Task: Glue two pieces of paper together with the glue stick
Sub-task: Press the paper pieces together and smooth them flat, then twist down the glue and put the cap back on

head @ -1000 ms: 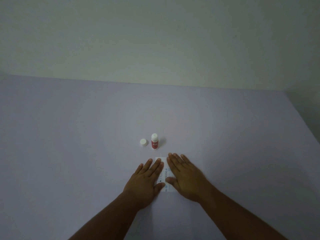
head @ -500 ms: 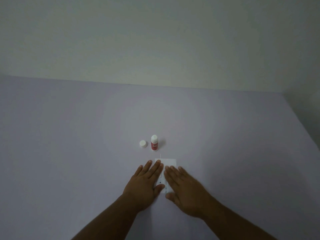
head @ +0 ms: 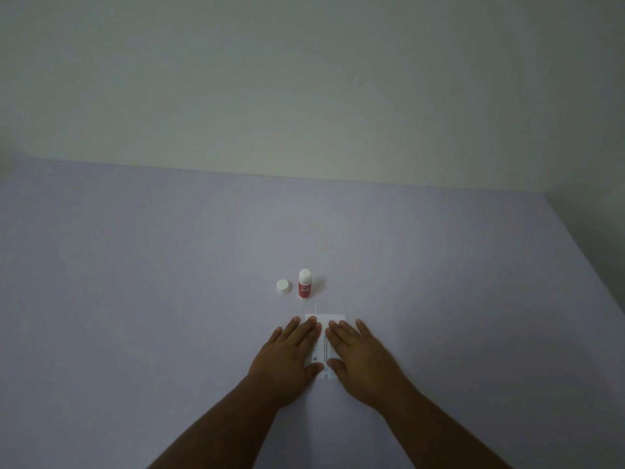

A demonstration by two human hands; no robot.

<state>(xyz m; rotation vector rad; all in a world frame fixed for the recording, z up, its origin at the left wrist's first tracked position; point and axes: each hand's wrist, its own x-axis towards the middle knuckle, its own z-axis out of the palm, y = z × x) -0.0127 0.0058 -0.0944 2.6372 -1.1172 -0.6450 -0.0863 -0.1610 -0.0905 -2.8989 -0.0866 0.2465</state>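
A small white printed paper [head: 324,346] lies flat on the pale lilac table [head: 135,299]. My left hand [head: 287,358] rests palm down on its left part, fingers together. My right hand [head: 360,357] lies flat on its right part. Between the two hands a strip of the paper with small print shows. I cannot tell how many sheets lie there. Beyond the paper the red glue stick [head: 304,284] stands upright with its white top bare. Its white cap [head: 283,286] sits on the table just left of it.
A thin white sliver [head: 316,309] lies between the glue stick and the paper. The table's far edge meets a plain wall [head: 304,96]. The table's right edge runs diagonally at the far right.
My right hand slid back toward me along the paper, then moved slightly right, uncovering the paper's top edge. My left hand stayed flat in place.
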